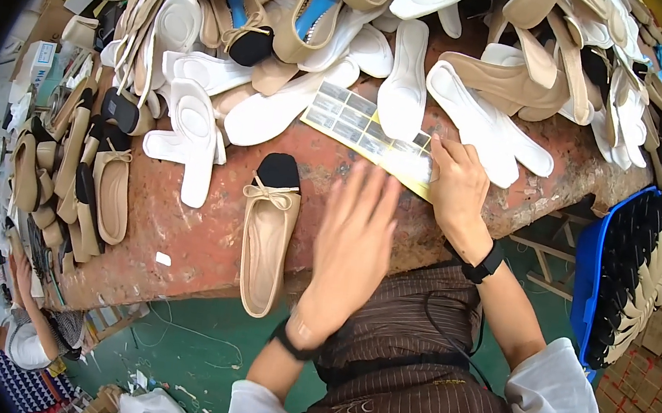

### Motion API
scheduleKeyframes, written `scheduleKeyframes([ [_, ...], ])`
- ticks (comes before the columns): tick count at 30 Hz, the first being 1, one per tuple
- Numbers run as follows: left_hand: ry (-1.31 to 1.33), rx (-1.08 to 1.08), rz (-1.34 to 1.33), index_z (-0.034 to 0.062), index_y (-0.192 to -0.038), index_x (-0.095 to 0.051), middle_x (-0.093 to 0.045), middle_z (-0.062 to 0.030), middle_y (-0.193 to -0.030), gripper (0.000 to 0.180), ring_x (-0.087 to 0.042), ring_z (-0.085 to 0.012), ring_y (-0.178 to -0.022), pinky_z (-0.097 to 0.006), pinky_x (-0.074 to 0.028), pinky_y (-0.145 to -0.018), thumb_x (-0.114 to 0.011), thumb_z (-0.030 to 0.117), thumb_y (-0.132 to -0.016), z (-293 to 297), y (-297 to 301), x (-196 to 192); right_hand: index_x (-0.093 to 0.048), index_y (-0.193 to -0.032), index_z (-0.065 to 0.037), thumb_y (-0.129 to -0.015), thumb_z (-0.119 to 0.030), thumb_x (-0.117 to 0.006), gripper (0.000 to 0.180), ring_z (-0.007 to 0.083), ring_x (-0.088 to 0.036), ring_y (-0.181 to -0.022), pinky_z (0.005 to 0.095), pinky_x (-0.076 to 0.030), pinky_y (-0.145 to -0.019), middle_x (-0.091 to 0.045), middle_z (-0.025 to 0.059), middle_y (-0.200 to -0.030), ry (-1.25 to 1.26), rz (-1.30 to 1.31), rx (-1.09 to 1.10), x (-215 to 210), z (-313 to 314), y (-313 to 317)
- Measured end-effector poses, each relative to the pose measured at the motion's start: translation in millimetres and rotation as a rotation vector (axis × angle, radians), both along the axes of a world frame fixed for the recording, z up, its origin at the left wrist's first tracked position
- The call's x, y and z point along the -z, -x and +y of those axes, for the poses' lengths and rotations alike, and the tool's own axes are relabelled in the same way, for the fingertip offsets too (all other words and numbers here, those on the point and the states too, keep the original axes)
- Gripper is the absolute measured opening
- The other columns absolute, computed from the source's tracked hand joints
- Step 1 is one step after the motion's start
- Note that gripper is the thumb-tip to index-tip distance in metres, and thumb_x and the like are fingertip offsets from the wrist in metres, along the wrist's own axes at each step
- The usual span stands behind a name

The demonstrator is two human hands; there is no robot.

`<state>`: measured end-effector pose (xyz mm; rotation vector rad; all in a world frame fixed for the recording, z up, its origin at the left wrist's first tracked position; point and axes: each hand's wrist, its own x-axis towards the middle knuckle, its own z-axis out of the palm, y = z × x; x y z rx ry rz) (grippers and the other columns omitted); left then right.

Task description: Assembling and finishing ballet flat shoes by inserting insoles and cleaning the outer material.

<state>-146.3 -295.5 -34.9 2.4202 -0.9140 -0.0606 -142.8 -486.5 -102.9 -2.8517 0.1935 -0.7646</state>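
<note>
A yellow-edged sheet of clear and silvery rectangular stickers (pixel 341 114) lies near the front of the worn red table, partly under a white insole (pixel 405 78). At its right end my right hand (pixel 459 186) is closed, with bent fingers gripping the sheet's edge. My left hand (pixel 353 243) hovers just in front of the sheet, slightly blurred, fingers stretched out and nothing visible in them. Left of it, a beige ballet flat (pixel 266 240) with a black toe and a bow lies sole down, its toe pointing away from me.
White and beige insoles (pixel 476 117) pile up across the back of the table (pixel 169 227). More flats (pixel 111 194) stand at the left. A blue crate (pixel 591 266) full of black and beige pieces is at the right. Other people (pixel 38 335) are at both sides.
</note>
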Motion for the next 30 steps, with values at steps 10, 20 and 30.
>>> scheduleKeyframes([
  [10,0.035,0.157,-0.064,0.0073,-0.106,-0.071,-0.046,-0.0078,-0.153,0.027,-0.031,-0.0356,-0.147,-0.056,-0.023,-0.120,-0.073,0.008,-0.079,-44.1,-76.6,40.7,-0.070,-0.091,-0.004,-0.077,0.000,-0.073,0.014,0.0267,-0.061,-0.082,0.0377,-0.050,-0.071,-0.067,0.0084,-0.080,-0.515,0.186,-0.109,-24.2,-15.4,13.7],
  [20,0.263,0.142,0.171,0.0037,-0.085,-0.076,-0.065,-0.0061,-0.070,0.014,-0.059,-0.0227,-0.062,-0.033,-0.046,-0.069,-0.078,0.016,-0.080,-46.7,-69.6,6.3,-0.074,-0.086,-0.002,-0.074,0.005,-0.073,0.014,0.0250,-0.065,-0.077,0.0353,-0.053,-0.068,-0.070,0.0103,-0.077,-0.575,0.179,-0.293,-81.0,-45.1,22.5],
  [30,0.326,0.034,0.578,-0.0049,-0.090,-0.075,-0.072,-0.0069,-0.078,0.016,-0.060,-0.0088,-0.069,-0.026,-0.047,-0.064,-0.073,0.011,-0.087,-64.2,-65.7,-8.6,-0.074,-0.090,-0.008,-0.068,-0.001,-0.072,0.023,0.0214,-0.064,-0.086,0.0391,-0.051,-0.082,-0.070,0.0023,-0.091,-0.054,-0.151,-0.293,-80.4,-45.0,37.3],
])
